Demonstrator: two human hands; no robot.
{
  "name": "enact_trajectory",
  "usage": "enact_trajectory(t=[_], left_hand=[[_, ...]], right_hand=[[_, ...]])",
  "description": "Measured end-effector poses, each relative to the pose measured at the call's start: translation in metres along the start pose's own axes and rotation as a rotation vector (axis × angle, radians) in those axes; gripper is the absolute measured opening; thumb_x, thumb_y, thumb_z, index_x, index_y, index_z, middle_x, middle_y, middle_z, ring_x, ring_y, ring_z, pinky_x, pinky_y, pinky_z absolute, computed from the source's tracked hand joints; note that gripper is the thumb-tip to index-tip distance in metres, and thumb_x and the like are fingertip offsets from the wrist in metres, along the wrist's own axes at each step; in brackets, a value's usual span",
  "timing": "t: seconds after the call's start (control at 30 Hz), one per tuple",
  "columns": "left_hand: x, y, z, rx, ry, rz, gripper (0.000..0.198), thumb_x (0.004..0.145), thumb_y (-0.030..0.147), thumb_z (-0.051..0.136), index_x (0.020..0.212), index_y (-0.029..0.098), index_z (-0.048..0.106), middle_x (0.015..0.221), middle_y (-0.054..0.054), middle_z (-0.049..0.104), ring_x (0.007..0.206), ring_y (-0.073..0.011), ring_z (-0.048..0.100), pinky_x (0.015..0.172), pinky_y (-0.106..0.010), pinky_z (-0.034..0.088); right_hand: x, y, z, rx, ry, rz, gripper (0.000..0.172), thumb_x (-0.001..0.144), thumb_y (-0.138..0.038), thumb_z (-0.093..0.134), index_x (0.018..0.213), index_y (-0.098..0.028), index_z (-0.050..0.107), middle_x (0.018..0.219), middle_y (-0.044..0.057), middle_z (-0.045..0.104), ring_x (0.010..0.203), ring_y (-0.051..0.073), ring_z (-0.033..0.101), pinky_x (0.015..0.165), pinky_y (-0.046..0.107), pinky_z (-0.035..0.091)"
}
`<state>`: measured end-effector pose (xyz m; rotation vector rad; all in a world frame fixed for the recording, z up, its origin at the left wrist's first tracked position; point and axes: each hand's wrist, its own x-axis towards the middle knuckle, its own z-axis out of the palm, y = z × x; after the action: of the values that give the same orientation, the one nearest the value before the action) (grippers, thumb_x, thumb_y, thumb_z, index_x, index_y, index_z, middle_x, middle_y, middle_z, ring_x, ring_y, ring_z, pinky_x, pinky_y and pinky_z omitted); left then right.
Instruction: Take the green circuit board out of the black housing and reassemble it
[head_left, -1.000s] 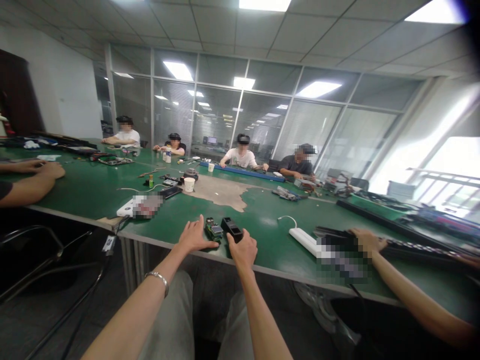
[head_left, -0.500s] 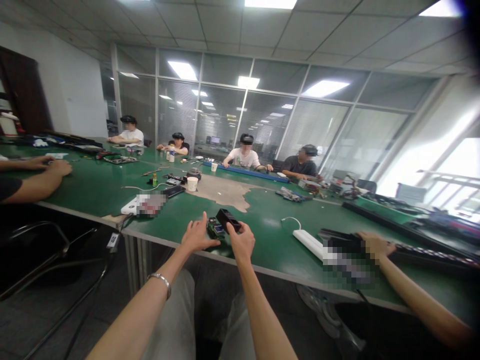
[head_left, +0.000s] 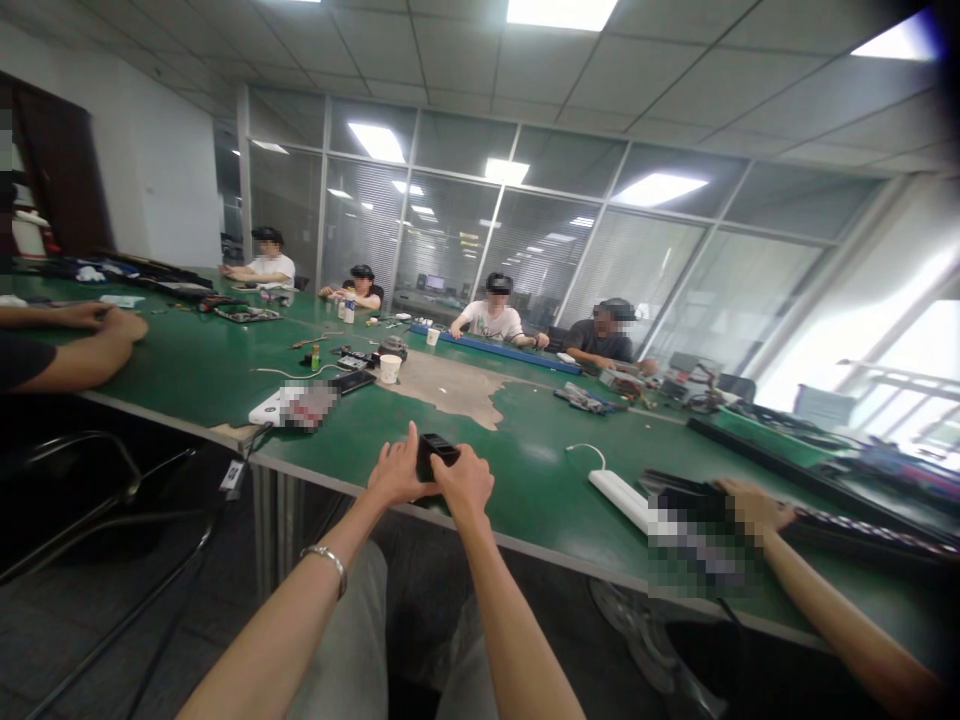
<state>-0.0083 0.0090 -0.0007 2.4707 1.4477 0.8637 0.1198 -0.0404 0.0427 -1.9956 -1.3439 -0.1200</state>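
Note:
A black box-shaped housing (head_left: pixel 436 452) with open compartments on top stands near the front edge of the green table (head_left: pixel 525 500). My right hand (head_left: pixel 466 485) is closed on its right side, the thumb at the near top edge. On the left, my left hand (head_left: pixel 397 470) is beside the housing with its fingers stretched and apart. Its thumb reaches along the near side, close to or touching the housing. A metal bracelet (head_left: pixel 330 568) circles my left wrist. The small green circuit board is out of sight behind the housing and my hands.
A white power strip (head_left: pixel 619 500) lies to the right, near another person's hand (head_left: pixel 754 510). Left are another white power strip (head_left: pixel 266 410) and a paper cup (head_left: pixel 389 369). Another person's forearms (head_left: pixel 90 345) rest at the far left. Several people sit across the table.
My right hand has moved the black housing left and down, over where the green circuit board was showing. The board is now hidden. My left hand has stayed nearly in place.

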Motion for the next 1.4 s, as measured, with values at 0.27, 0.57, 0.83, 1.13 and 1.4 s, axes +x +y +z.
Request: enact_trajectory(t=[0.27, 0.57, 0.83, 1.13, 1.4], left_hand=[[-0.002, 0.002, -0.002, 0.004, 0.006, 0.001, 0.113, 0.069, 0.051, 0.060, 0.149, 0.010, -0.009, 0.145, -0.021, 0.037, 0.134, -0.0348, 0.034, 0.110, -0.049, 0.020], [0.002, 0.001, 0.003, 0.024, -0.013, -0.002, 0.123, 0.066, 0.067, 0.060, 0.148, 0.010, -0.013, 0.145, -0.021, 0.036, 0.133, -0.0356, 0.035, 0.109, -0.049, 0.020], [0.005, -0.001, 0.006, 0.016, -0.029, -0.005, 0.133, 0.059, 0.082, 0.056, 0.149, 0.010, -0.010, 0.146, -0.021, 0.036, 0.135, -0.0362, 0.031, 0.110, -0.049, 0.018], [0.006, 0.001, 0.006, 0.027, -0.037, -0.011, 0.133, 0.061, 0.083, 0.054, 0.148, 0.008, -0.013, 0.144, -0.021, 0.040, 0.134, -0.0359, 0.034, 0.110, -0.049, 0.019], [0.006, 0.006, 0.002, 0.027, -0.090, -0.020, 0.131, 0.063, 0.079, 0.056, 0.148, 0.010, -0.016, 0.143, -0.019, 0.042, 0.134, -0.0344, 0.035, 0.110, -0.048, 0.018]], right_hand=[[-0.021, 0.015, 0.018, -0.014, -0.018, -0.011, 0.055, 0.074, -0.051, 0.061, 0.116, -0.016, 0.058, 0.103, 0.016, 0.067, 0.100, 0.032, 0.058, 0.080, 0.040, 0.041], [-0.001, 0.020, 0.013, 0.284, 0.042, -0.010, 0.040, 0.076, -0.050, 0.060, 0.102, -0.019, 0.067, 0.090, 0.009, 0.071, 0.087, 0.023, 0.064, 0.076, 0.029, 0.045], [0.023, 0.057, -0.003, 0.322, 0.163, 0.047, 0.050, 0.079, -0.054, 0.054, 0.109, -0.016, 0.065, 0.098, 0.011, 0.070, 0.091, 0.023, 0.064, 0.079, 0.029, 0.045], [0.013, 0.091, 0.021, 0.193, 0.136, 0.056, 0.064, 0.072, -0.053, 0.064, 0.120, -0.011, 0.060, 0.098, 0.016, 0.068, 0.098, 0.030, 0.059, 0.084, 0.036, 0.041], [0.011, 0.095, 0.022, 0.120, 0.182, -0.018, 0.063, 0.075, -0.050, 0.062, 0.122, -0.008, 0.056, 0.108, 0.018, 0.065, 0.103, 0.030, 0.054, 0.089, 0.035, 0.037]])
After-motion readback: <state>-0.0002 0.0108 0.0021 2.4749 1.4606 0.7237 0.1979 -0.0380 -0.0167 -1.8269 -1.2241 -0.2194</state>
